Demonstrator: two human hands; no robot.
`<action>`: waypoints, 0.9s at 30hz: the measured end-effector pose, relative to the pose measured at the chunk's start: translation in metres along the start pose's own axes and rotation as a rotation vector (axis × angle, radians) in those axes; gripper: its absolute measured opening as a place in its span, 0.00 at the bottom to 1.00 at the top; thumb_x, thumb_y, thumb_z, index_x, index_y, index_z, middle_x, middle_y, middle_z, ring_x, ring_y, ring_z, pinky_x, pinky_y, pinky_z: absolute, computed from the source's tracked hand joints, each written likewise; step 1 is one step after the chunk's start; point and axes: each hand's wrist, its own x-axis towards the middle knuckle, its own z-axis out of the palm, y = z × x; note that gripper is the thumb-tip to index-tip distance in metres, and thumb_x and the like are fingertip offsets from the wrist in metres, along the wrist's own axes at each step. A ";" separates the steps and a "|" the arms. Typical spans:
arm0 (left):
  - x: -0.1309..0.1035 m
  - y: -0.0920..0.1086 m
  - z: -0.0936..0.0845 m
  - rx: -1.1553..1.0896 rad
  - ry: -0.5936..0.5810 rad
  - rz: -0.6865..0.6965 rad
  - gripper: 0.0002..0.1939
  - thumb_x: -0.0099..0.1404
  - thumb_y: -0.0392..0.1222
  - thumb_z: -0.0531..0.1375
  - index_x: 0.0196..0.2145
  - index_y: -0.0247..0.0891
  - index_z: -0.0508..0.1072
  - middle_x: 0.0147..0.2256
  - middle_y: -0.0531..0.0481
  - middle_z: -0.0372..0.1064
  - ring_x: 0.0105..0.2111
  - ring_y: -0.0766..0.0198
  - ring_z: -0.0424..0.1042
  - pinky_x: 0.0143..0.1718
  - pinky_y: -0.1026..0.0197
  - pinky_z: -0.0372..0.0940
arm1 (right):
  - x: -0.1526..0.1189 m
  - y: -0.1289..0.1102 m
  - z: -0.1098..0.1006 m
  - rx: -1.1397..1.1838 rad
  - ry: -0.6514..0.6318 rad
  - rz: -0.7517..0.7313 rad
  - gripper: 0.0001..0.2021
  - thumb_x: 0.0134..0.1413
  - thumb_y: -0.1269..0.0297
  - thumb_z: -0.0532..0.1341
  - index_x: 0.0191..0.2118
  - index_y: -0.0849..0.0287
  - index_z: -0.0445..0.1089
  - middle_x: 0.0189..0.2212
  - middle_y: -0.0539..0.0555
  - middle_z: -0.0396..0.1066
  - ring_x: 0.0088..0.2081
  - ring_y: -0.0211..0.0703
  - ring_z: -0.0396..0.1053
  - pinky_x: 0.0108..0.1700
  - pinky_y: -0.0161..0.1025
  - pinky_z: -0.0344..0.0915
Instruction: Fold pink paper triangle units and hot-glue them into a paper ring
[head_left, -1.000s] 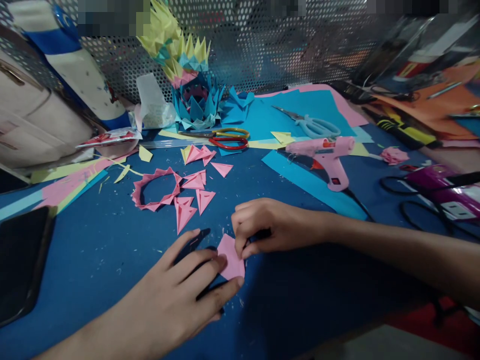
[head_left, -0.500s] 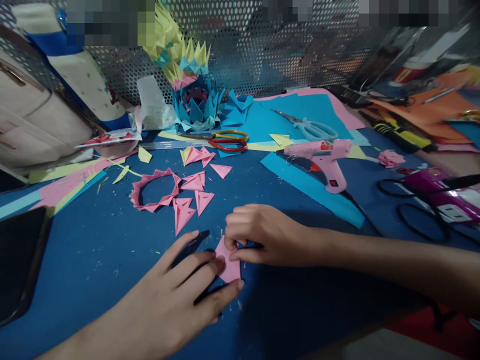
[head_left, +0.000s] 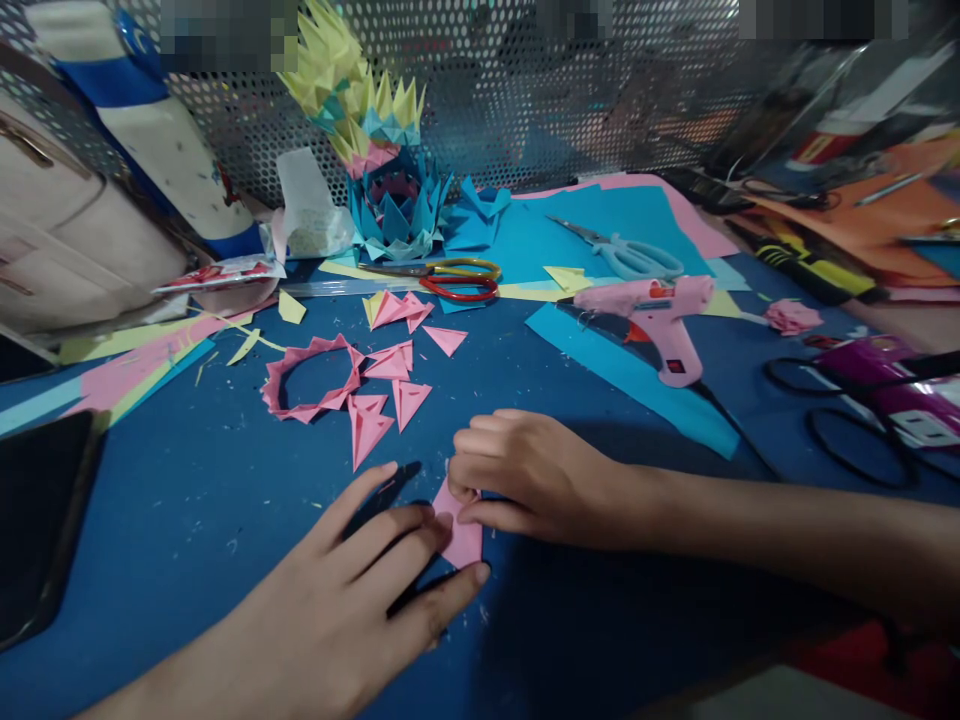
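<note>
A small folded piece of pink paper (head_left: 463, 540) lies flat on the blue table under both hands. My left hand (head_left: 360, 580) is spread, its middle fingertips pressing the paper's left side and the thumb at its lower edge. Curled over the upper right part, my right hand (head_left: 525, 475) pinches the paper between thumb and forefinger; the corner beneath is hidden. Just beyond them are folded pink triangles, among them one long triangle (head_left: 367, 428) and a smaller one (head_left: 410, 402). A ring of joined pink triangles (head_left: 311, 408) sits to their left.
A pink glue gun (head_left: 652, 310) rests beside a blue paper strip (head_left: 630, 375). Red-and-yellow-handled scissors (head_left: 465, 278) and light blue scissors (head_left: 637, 258) lie behind. A folded-paper model (head_left: 394, 210) stands by the mesh wall. A phone (head_left: 45, 520) is at left, a purple power strip (head_left: 892, 385) at right.
The view has shifted very slightly. Both hands keep nearly the same place on the pink paper, and nothing else has visibly moved.
</note>
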 end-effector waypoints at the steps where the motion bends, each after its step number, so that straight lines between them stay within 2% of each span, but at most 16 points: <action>1: 0.000 0.000 0.000 -0.001 0.000 0.003 0.21 0.69 0.45 0.61 0.59 0.46 0.68 0.47 0.49 0.73 0.52 0.58 0.67 0.69 0.42 0.36 | 0.000 0.000 0.000 -0.007 -0.010 0.003 0.11 0.67 0.59 0.57 0.34 0.59 0.67 0.31 0.51 0.67 0.31 0.42 0.57 0.33 0.39 0.49; 9: 0.002 0.000 -0.002 -0.008 0.017 0.003 0.19 0.70 0.46 0.60 0.58 0.45 0.70 0.47 0.49 0.74 0.51 0.58 0.68 0.69 0.44 0.35 | 0.002 -0.002 -0.002 -0.070 -0.043 0.011 0.13 0.69 0.58 0.55 0.35 0.59 0.69 0.31 0.52 0.67 0.31 0.43 0.57 0.33 0.40 0.48; 17: 0.002 0.000 -0.003 -0.013 0.004 0.014 0.19 0.71 0.43 0.58 0.59 0.44 0.69 0.47 0.49 0.74 0.51 0.58 0.68 0.69 0.44 0.34 | 0.001 -0.001 -0.002 -0.034 -0.047 0.001 0.11 0.67 0.57 0.57 0.36 0.58 0.69 0.31 0.51 0.66 0.31 0.42 0.57 0.33 0.40 0.48; 27: -0.001 0.000 0.000 -0.024 0.015 -0.006 0.21 0.70 0.48 0.60 0.58 0.42 0.70 0.48 0.50 0.74 0.51 0.58 0.68 0.69 0.45 0.32 | 0.002 -0.002 -0.002 -0.066 -0.042 -0.007 0.12 0.68 0.58 0.56 0.36 0.59 0.69 0.31 0.52 0.67 0.31 0.42 0.57 0.33 0.40 0.49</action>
